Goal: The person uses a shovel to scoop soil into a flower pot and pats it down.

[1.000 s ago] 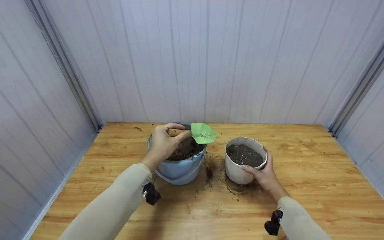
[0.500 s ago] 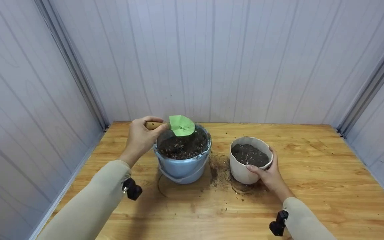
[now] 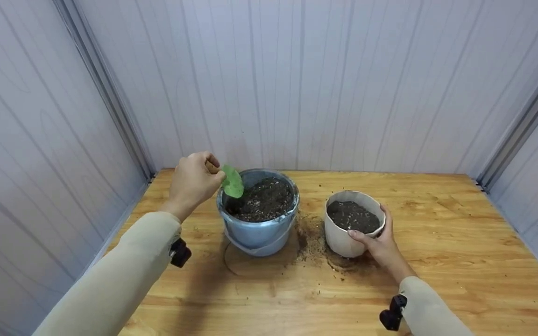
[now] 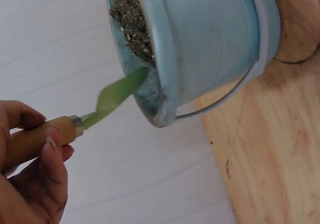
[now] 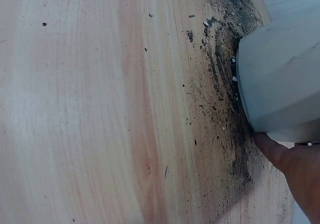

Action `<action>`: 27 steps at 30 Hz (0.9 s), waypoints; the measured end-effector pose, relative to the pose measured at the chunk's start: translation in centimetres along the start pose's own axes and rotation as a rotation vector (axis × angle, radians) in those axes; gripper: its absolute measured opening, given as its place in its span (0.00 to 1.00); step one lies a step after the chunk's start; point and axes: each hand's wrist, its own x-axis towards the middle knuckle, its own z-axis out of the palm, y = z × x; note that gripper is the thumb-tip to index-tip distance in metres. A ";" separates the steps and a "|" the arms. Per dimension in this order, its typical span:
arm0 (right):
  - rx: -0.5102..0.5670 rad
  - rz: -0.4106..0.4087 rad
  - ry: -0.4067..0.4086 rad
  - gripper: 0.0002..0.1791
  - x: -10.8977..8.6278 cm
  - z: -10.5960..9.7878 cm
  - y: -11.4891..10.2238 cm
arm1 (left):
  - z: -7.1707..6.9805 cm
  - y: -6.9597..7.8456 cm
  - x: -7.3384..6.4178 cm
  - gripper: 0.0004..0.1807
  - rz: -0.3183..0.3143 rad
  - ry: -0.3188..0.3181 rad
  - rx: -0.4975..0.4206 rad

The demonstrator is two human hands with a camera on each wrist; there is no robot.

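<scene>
My left hand [image 3: 193,181] grips the wooden handle [image 4: 37,140] of a small garden trowel with a green blade [image 3: 233,182]. The blade tips downward at the left inner side of a blue bucket [image 3: 256,235], its end inside the rim. Dark soil [image 3: 269,200] fills much of the bucket. To the right stands a white pot [image 3: 341,241], also holding soil [image 3: 353,216]. My right hand [image 3: 383,247] holds this pot at its right side, thumb on the near rim; the fingers behind it are mostly hidden. In the right wrist view a finger touches the pot's wall.
Spilled soil [image 3: 313,240] lies on the wooden table [image 3: 269,298] between bucket and pot, and round the pot's base. The bucket's handle [image 3: 262,249] hangs down in front. Pale panelled walls [image 3: 278,84] enclose the table at the back and both sides.
My left hand has moved left with the trowel, away from above the bucket's right part. The blade has turned from flat to pointing down into the bucket. My right hand stays on the pot.
</scene>
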 end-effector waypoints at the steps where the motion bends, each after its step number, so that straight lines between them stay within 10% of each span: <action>1: 0.000 0.000 0.000 0.61 0.0 0.0 0.0 | 0.0 0.2 0.0 0.08 0.005 -0.012 0.021; 16: -0.014 0.014 0.002 0.60 -0.2 -0.3 -0.2 | 2.3 1.9 0.0 0.05 0.205 -0.089 0.289; 27: -0.016 0.017 -0.003 0.60 -0.1 0.0 -0.2 | 2.4 0.5 -0.6 0.26 0.158 -0.087 0.120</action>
